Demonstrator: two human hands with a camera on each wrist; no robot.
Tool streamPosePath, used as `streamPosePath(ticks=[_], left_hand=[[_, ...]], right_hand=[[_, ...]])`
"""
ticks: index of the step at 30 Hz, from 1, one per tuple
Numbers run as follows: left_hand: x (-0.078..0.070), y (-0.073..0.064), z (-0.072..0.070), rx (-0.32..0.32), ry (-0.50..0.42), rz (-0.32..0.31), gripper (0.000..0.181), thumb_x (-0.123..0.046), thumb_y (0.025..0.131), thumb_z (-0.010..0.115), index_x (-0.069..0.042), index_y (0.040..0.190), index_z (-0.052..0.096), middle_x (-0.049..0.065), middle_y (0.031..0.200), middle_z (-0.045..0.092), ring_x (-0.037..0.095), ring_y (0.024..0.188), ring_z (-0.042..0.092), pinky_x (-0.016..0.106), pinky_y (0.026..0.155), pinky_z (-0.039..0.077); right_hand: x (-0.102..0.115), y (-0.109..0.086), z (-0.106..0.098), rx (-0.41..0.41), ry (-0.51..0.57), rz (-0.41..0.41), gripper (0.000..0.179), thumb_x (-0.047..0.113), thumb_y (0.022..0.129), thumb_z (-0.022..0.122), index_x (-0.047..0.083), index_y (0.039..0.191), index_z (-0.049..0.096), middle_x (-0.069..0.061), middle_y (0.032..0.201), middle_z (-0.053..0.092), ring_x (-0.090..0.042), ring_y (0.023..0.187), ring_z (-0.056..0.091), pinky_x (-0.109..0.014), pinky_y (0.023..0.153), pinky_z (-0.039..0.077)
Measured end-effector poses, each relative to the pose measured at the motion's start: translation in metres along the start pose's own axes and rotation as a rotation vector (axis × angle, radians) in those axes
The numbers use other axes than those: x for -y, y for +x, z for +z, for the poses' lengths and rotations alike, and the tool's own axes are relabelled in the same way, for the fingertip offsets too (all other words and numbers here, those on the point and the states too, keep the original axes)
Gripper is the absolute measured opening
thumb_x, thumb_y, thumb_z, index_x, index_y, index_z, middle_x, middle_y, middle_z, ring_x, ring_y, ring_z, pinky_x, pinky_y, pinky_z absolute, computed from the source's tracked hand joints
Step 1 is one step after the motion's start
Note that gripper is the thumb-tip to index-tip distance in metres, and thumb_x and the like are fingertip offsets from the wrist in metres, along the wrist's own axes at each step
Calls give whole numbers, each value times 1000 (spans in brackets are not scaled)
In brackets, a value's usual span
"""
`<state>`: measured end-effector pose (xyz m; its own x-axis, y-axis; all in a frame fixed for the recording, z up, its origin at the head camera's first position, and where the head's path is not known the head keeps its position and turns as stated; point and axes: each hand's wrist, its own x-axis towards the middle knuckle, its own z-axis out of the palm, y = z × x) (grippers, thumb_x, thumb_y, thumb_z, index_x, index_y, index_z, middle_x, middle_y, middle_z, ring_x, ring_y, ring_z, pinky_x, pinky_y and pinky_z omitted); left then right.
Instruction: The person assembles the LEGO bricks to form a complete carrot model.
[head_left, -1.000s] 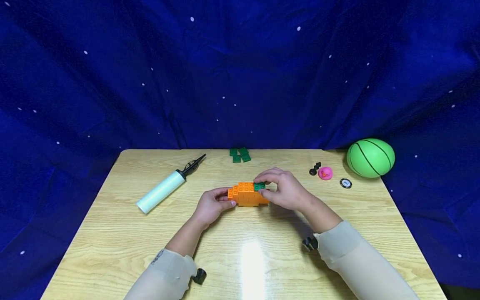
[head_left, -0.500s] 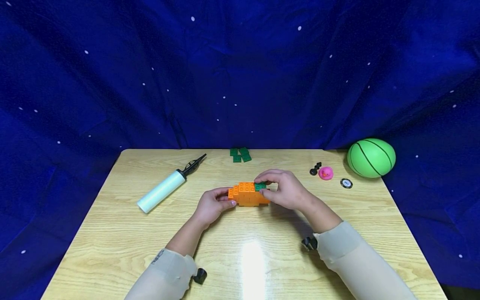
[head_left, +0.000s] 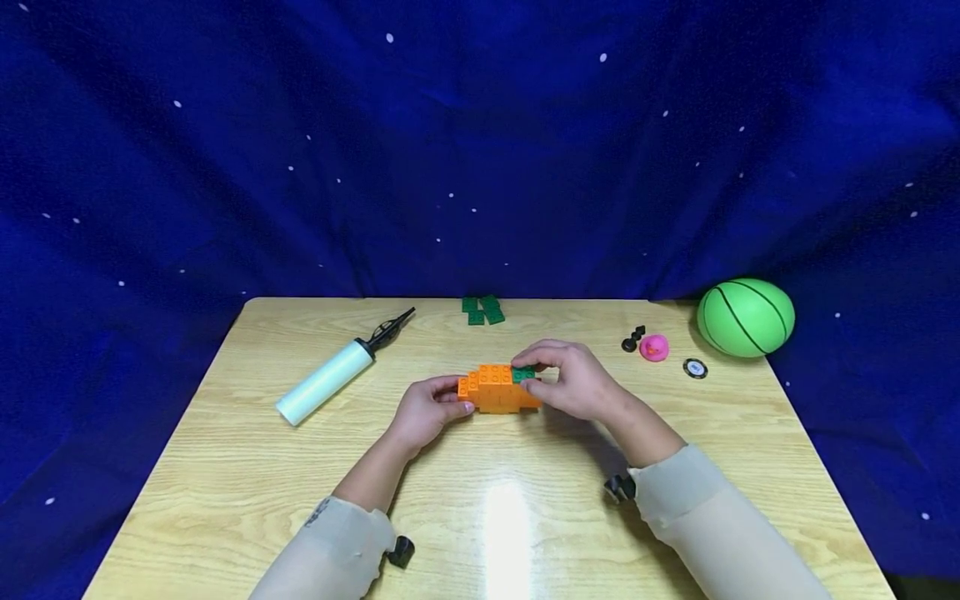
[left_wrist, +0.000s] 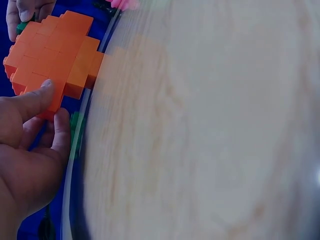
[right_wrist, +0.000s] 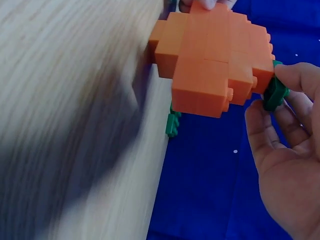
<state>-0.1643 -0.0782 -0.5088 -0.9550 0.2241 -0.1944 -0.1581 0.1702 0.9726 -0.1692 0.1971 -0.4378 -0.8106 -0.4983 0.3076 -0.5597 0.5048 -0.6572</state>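
Note:
A block of orange toy bricks (head_left: 495, 392), stepped at its edges, stands upright on the table between the hands, studs on top. My left hand (head_left: 420, 417) grips its left end, the thumb on the near face and fingers behind, as the left wrist view (left_wrist: 35, 150) shows. At the upper right step of the block is a green toy brick (head_left: 522, 375). Thumb and fingers of my right hand (head_left: 573, 382) pinch this green brick. From the right wrist view, the green brick (right_wrist: 275, 92) is against the orange bricks; whether it is pressed fully down I cannot tell.
Several green bricks (head_left: 480, 310) lie at the table's back edge. A hand pump (head_left: 326, 382) lies to the left. At the right are a small black object (head_left: 632, 339), a pink rubber duck (head_left: 654, 347), a poker chip (head_left: 695, 368) and a green ball (head_left: 746, 318).

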Motion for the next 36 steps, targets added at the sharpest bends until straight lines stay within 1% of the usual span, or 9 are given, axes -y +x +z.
streamPosePath(ticks=[5,10,14,17,21,24,29,33,36], left_hand=[[0,0,1,-8,26,-3,49,-2,85,84,1,132,68,12,117,73,18,101,70,29,87,59],[0,-1,1,-6,15,-6,51,-1,84,84,1,133,67,12,114,74,19,100,72,29,86,60],[0,-1,0,-1,9,2,52,-1,84,84,2,133,66,13,113,74,19,100,71,29,86,60],[-1,-1,0,-2,7,5,51,-1,85,84,3,132,66,13,113,74,19,99,71,29,85,60],[-1,-2,-1,7,-6,2,52,-1,85,84,2,133,66,13,114,74,20,101,72,29,87,60],[0,-2,-1,19,-10,5,52,-1,86,83,2,134,65,13,114,74,22,103,72,30,88,60],[0,-3,-1,28,-10,14,52,-2,86,83,3,134,65,13,115,74,23,104,72,31,89,59],[0,-3,-1,29,-7,18,52,-2,86,83,2,135,65,13,115,74,23,104,72,31,89,59],[-1,-3,-1,28,-5,21,52,-2,86,83,2,135,65,13,115,74,23,104,72,31,89,59]], right_hand=[[-2,-3,2,0,-3,0,27,11,90,78,13,117,75,2,115,72,-15,98,66,-45,88,57],[-5,-3,3,10,9,-32,30,14,91,79,13,120,74,2,122,70,-19,112,65,-45,91,57],[-9,-2,4,18,53,-39,34,18,92,81,15,124,73,1,128,68,-22,121,61,-50,95,55],[-12,-1,4,11,71,-44,35,21,93,81,15,126,72,0,130,67,-23,123,60,-53,98,53],[-13,1,3,-11,85,-44,31,18,96,77,10,125,72,-3,129,68,-25,118,63,-50,95,54],[-15,4,3,-26,87,-18,27,18,99,73,7,123,72,-5,129,68,-26,115,64,-49,92,55],[-19,11,2,-49,84,52,24,20,103,67,10,123,73,-6,129,69,-25,110,65,-51,94,54],[-24,18,3,-72,70,123,25,26,106,61,13,124,74,-3,127,70,-21,102,65,-47,91,54],[-31,23,4,-89,54,162,29,30,109,56,13,125,73,-3,125,71,-21,102,65,-47,90,54]])
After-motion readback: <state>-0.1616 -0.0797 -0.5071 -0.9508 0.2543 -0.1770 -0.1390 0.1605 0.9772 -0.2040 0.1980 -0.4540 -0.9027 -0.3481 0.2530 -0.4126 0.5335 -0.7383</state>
